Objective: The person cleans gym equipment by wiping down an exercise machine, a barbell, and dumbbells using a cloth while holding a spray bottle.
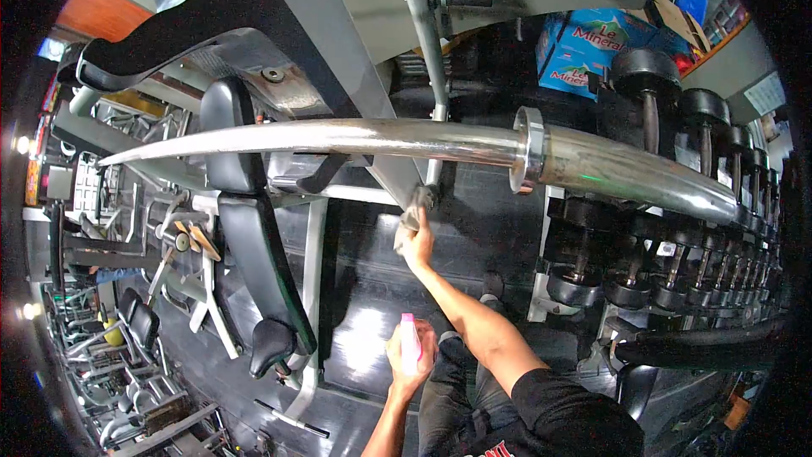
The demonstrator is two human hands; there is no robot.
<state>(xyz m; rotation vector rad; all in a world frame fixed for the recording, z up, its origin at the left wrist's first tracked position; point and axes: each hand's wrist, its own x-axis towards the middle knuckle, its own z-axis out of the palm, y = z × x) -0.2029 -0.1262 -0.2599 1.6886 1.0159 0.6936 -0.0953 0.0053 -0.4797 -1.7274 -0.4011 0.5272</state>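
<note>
1. Cloth (409, 220) sits in the right hand (418, 247), fingers wrapped around it, by the lower end of a grey beam (391, 176); whether they touch cannot be told.
2. The left hand (396, 357) grips a pink-topped bottle (410, 342), held upright near the person's legs.
3. A metal bar (381, 134) spans above; a black bench (264, 262) stands to the left.

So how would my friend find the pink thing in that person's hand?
Find the long shiny metal bar across the picture. Below it, look at the person's left hand, the one nearer the bottom. It grips the pink thing, whose bright pink top sets it apart from the greyish cloth in the right hand.
</note>
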